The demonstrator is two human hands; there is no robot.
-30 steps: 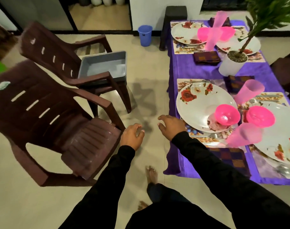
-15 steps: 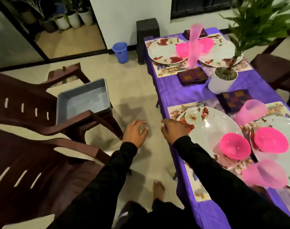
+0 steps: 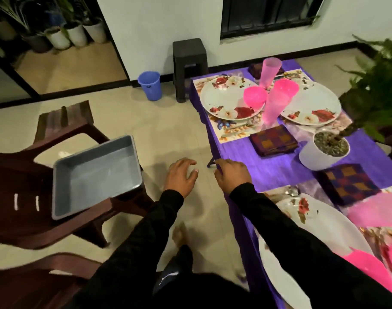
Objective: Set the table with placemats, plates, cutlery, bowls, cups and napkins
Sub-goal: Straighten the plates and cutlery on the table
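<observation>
1. Left hand [image 3: 181,176], frame centre: held in the air over the floor tiles, fingers loosely curled and spread, holding nothing.
2. Right hand [image 3: 233,175], just right of the left hand: over the near edge of the purple tablecloth [image 3: 268,170], fingers loosely bent, nothing in it; cannot tell if the fingertips touch the cloth.
3. Both arms in black sleeves, entering from the bottom of the frame.
4. Upper right of the frame: two floral plates [image 3: 226,101] [image 3: 313,108] on floral placemats [image 3: 230,132], a pink bowl [image 3: 255,97] on the left plate, another pink bowl [image 3: 287,86] behind a tall pink cup [image 3: 274,110]; a second pink cup [image 3: 269,71] further back.
5. Folded checked napkin [image 3: 274,140] just below those plates; a second napkin [image 3: 349,182] at right centre.
6. White pot with a green plant [image 3: 320,157] on the cloth between the two napkins.
7. Lower right: a near floral plate [image 3: 302,221] partly hidden by the right sleeve, a pink bowl [image 3: 369,268] on it, blurred pink shapes at the right edge, a spoon tip [image 3: 291,190] above the plate.
8. Left of frame: grey empty tub [image 3: 94,175] sitting on a brown plastic chair [image 3: 63,128]; another brown chair [image 3: 34,282] lower left.
9. Top centre: blue bucket [image 3: 150,85] and dark stool [image 3: 189,65] against the wall.
</observation>
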